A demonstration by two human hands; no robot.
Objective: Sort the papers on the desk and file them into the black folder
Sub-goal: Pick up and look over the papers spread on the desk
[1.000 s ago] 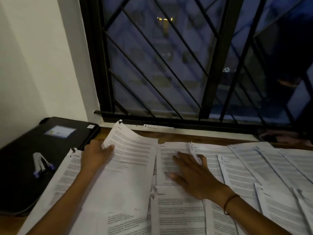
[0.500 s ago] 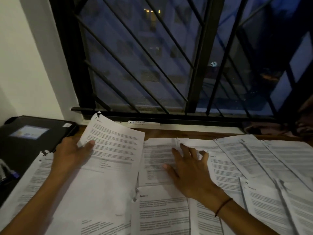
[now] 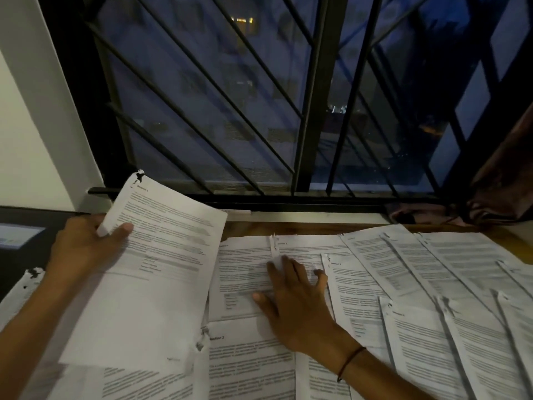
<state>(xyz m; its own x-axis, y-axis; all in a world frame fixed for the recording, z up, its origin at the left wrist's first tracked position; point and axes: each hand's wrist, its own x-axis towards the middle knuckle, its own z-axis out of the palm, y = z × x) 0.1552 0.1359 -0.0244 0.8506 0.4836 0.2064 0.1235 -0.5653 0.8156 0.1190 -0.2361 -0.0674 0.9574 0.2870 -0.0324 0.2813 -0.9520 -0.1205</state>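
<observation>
Left hand (image 3: 83, 249) pinches sheaf (image 3: 150, 272) edge, lifting it clear; right hand (image 3: 291, 301) flat, fingers spread, pinning papers (image 3: 403, 284).

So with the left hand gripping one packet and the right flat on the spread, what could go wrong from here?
1. The left hand pinches the lifted packet by one edge, so it may sag or slip.
2. The right hand presses overlapping papers; sliding could shuffle them.
3. The black folder is mostly out of frame, so filing may be awkward.
</observation>
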